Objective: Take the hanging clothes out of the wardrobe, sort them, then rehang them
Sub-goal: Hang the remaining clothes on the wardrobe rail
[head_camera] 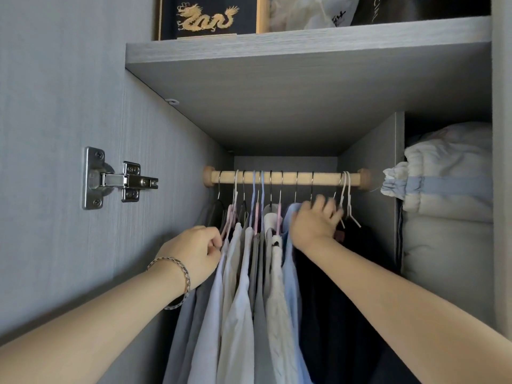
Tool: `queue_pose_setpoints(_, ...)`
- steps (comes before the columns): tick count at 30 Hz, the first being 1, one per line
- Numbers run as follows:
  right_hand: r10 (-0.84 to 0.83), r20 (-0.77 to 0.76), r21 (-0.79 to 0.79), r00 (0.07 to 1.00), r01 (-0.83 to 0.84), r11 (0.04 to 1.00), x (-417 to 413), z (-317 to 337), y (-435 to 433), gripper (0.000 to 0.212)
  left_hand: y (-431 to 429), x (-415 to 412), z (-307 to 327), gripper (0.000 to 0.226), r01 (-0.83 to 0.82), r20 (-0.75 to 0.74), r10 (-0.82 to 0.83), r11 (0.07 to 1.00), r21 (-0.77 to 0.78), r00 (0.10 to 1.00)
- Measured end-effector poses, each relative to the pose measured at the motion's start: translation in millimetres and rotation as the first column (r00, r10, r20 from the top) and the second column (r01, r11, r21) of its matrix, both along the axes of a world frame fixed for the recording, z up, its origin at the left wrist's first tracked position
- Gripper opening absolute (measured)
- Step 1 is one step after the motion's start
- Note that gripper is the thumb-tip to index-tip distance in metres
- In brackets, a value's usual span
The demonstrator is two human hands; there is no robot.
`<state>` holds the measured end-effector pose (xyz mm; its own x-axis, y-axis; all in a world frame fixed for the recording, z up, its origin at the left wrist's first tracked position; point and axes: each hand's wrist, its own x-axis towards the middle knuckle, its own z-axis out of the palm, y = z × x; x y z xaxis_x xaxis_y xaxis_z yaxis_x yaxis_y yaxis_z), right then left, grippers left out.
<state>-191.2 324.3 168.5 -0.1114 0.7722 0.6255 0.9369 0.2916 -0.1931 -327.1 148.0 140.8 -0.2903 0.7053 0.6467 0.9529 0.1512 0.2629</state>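
Shirts [240,275] between left hand [194,251], right hand [313,225]

Wardrobe panels [277,106]: matt grey laminate with a fine wood-grain texture. Rail [285,177]: pale, smooth bare-looking wood. Hinge [119,178]: bright polished metal. Hanger hooks [296,189]: thin glossy metal wire. Plastic hangers [347,206]: smooth, slightly shiny. Shirts [241,286]: soft woven cloth, lightly creased. Bedding [448,203]: puffy matt fabric.

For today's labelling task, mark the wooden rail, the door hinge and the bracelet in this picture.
wooden rail [289,177]: head view, on a bare stretch between two hanger hooks.
door hinge [130,180]: head view, on its metal arm.
bracelet [185,273]: head view, on the band across the left wrist.
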Motion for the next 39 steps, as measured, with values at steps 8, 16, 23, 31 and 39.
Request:
queue_pose_setpoints(8, 0.213, -0.087, -0.149, 0.973, -0.224, 0.963, 8, -6, 6, 0.055, 13, 0, -4, 0.018, 0.004, 0.021, -0.005, 1.000, 0.008, 1.000)
queue_pose_setpoints(16, 0.134, -0.135, -0.081, 0.982, -0.146, 0.986, 23, 3, 19, 0.035, 19, -4, 0, 0.018, 0.010, 0.032, -0.012, 0.998, 0.062, 0.999)
queue_pose_setpoints(23, 0.207, 0.054, 0.071, 0.977, -0.211, 0.975, 28, -6, 8, 0.035, 23, 2, 1, 0.018, 0.063, 0.020, -0.065, 0.994, 0.088, 0.998)
queue_pose_setpoints(31, -0.034, -0.173, -0.082, 0.984, 0.020, 0.996, 48, 18, 34, 0.035, 22, 5, -1, 0.017, 0.072, 0.013, -0.074, 0.991, 0.116, 0.997)
queue_pose_setpoints(39, 0.045, -0.050, -0.010, 0.998, -0.046, 0.999, 39, 16, 29, 0.034, 20, 4, -2, 0.019, 0.073, 0.025, -0.076, 0.992, 0.102, 0.997)
